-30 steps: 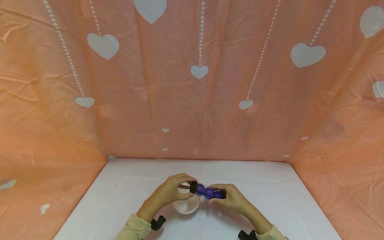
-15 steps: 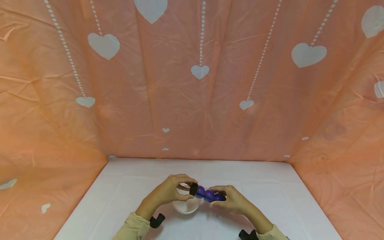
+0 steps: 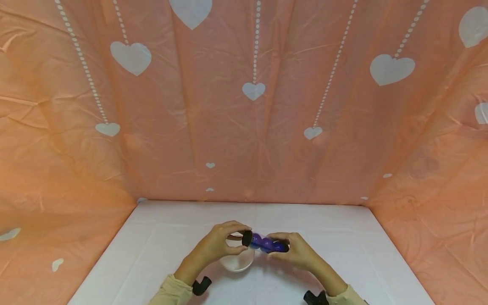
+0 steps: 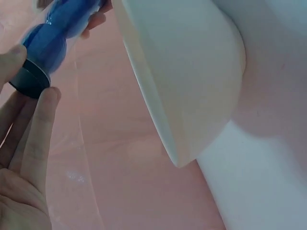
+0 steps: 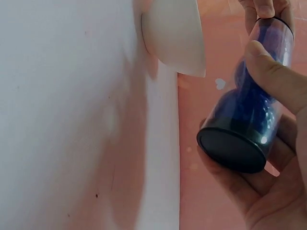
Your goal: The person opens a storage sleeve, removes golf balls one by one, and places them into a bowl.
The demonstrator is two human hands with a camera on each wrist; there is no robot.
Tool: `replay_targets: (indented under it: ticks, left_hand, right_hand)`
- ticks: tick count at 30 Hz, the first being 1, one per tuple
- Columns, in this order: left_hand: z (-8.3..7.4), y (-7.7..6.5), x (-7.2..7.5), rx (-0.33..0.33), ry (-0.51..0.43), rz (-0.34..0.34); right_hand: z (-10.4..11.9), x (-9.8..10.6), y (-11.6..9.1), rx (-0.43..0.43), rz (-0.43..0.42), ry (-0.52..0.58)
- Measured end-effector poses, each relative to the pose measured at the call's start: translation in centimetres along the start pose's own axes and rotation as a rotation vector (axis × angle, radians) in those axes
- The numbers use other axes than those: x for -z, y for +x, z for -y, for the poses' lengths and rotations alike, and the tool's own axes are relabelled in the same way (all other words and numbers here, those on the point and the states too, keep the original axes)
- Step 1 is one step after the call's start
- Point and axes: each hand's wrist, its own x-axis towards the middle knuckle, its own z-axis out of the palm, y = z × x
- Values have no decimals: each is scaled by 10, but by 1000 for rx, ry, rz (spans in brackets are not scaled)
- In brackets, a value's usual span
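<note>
Above the worktop (image 3: 152,250), a person holds a clear tube (image 3: 267,244) level with both hands, set a little slantwise from left to right. Through its wall I can see purple-blue balls (image 3: 256,241) lined up in a row. The left hand (image 3: 221,242) pinches the black cap (image 3: 247,238) on the tube's left end, thumb on the near side, fingers on the far side. The right hand (image 3: 295,251) grips the tube toward its right end, the thumb lying along the clear wall; a second black cap (image 5: 231,149) closes that end. A white bowl (image 3: 237,266) stands upright on the worktop, just below the left hand and the left part of the tube, apart from the tube. Light sleeves (image 3: 173,291) cover the forearms, and an orange-pink sheet (image 3: 228,131) printed with white hearts (image 3: 131,58) hangs behind and to both sides.
</note>
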Motion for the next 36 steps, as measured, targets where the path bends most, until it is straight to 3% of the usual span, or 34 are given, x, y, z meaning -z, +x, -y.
replay_targets:
  ticks: [12,24,36]
  left_hand:
    - [2,1,9,62,-120,73]
    - [6,-7,13,137,-186,-61]
    - [25,-29,23,197,-75,-157]
  right_hand:
    - [2,2,-2,-50,54,65]
    - [1,0,-2,-89,37,185]
    - [0,1,-8,-102,10,212]
